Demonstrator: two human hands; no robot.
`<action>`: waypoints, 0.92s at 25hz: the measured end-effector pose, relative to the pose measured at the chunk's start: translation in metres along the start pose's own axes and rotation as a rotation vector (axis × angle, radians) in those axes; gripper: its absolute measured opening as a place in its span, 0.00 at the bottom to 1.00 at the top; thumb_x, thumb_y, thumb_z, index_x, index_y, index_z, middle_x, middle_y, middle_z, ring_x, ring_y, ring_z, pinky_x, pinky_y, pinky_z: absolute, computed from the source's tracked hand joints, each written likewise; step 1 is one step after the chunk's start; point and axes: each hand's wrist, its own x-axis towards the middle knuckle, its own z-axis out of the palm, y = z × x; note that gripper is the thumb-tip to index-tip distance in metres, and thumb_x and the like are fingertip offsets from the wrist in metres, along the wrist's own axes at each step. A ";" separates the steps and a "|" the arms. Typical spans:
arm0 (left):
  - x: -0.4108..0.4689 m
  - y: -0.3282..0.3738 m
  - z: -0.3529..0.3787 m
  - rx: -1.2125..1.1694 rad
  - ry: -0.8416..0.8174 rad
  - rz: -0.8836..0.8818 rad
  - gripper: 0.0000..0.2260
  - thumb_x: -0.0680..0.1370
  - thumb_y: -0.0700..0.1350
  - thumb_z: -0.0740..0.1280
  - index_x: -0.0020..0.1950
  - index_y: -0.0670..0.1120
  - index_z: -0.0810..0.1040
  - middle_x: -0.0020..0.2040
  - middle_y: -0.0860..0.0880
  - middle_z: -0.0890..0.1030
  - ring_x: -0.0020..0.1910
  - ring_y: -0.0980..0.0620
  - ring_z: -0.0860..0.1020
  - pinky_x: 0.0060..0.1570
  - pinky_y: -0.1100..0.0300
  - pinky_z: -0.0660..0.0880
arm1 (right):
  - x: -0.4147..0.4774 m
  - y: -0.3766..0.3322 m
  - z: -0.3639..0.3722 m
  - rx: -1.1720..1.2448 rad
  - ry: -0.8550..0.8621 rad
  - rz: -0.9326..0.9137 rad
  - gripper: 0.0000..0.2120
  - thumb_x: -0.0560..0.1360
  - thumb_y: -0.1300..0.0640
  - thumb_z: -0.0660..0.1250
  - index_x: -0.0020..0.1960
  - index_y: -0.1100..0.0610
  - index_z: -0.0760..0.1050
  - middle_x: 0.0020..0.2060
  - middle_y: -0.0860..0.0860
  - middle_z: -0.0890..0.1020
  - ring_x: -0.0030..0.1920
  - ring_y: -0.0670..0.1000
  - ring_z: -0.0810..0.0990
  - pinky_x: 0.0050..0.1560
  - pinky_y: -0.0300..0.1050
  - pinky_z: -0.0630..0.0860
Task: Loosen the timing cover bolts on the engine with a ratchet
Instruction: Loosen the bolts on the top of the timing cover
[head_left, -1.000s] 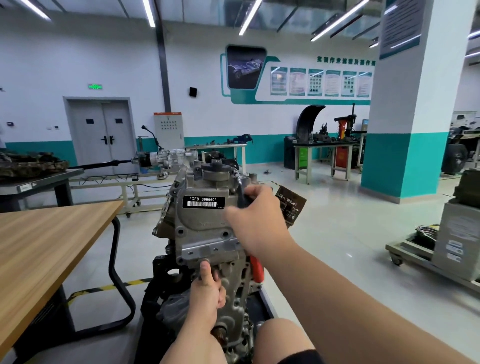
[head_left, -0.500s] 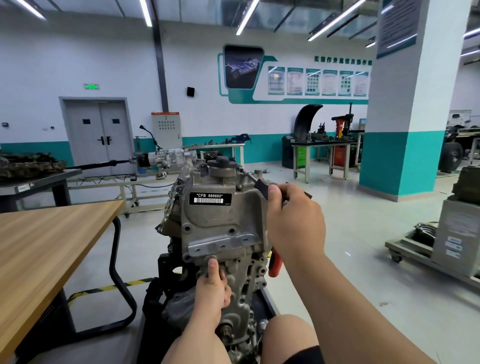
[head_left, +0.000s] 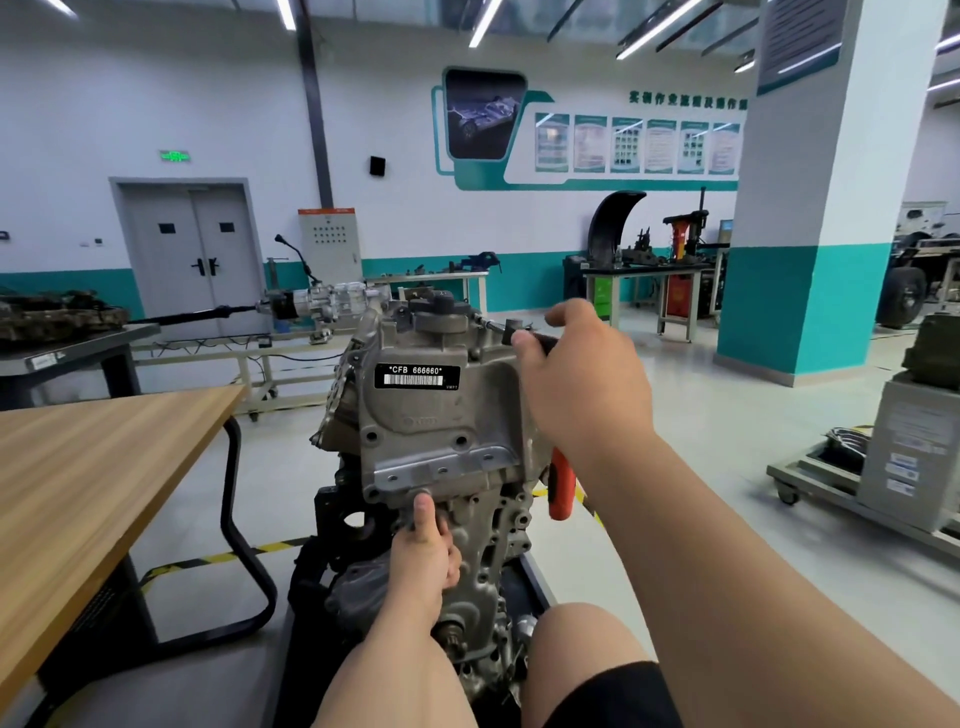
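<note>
A grey cast engine (head_left: 441, 431) stands upright in front of me, its timing cover carrying a black label reading CFB 666660. My right hand (head_left: 582, 384) grips the dark handle of a ratchet (head_left: 511, 330) at the cover's upper right corner; the thin metal shaft reaches left to the top of the cover. My left hand (head_left: 423, 551) holds the lower edge of the cover, thumb pressed up against it. An orange-handled tool (head_left: 561, 488) hangs behind my right wrist at the engine's right side.
A wooden table (head_left: 88, 467) with a black tube frame stands close on the left. My knee (head_left: 576, 654) is beside the engine's base. A wheeled cart (head_left: 857, 488) with grey boxes sits at right, a teal-and-white pillar (head_left: 810, 260) behind it. Workbenches line the far wall.
My right hand has swung the ratchet handle to the right, away from the cover's face, and risen a little. My left hand has stayed on the cover's lower edge.
</note>
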 end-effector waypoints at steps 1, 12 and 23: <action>-0.001 0.001 0.000 0.001 0.000 0.000 0.30 0.62 0.73 0.58 0.38 0.45 0.66 0.22 0.54 0.64 0.18 0.55 0.59 0.21 0.67 0.53 | -0.001 -0.003 0.001 0.000 -0.030 -0.026 0.16 0.77 0.51 0.65 0.64 0.51 0.68 0.53 0.50 0.73 0.44 0.52 0.72 0.40 0.46 0.68; -0.001 0.000 -0.002 0.026 -0.045 0.015 0.28 0.64 0.73 0.58 0.38 0.46 0.65 0.22 0.54 0.64 0.18 0.56 0.59 0.20 0.67 0.53 | -0.009 -0.007 0.000 1.278 -0.259 0.804 0.07 0.76 0.58 0.68 0.44 0.62 0.76 0.29 0.54 0.78 0.21 0.47 0.75 0.24 0.39 0.75; 0.002 0.000 -0.006 0.067 -0.062 0.015 0.30 0.63 0.74 0.58 0.39 0.46 0.66 0.22 0.55 0.65 0.19 0.55 0.60 0.20 0.65 0.54 | -0.012 -0.019 -0.002 -0.213 -0.380 0.021 0.14 0.76 0.61 0.64 0.61 0.62 0.71 0.49 0.58 0.78 0.43 0.58 0.80 0.36 0.48 0.74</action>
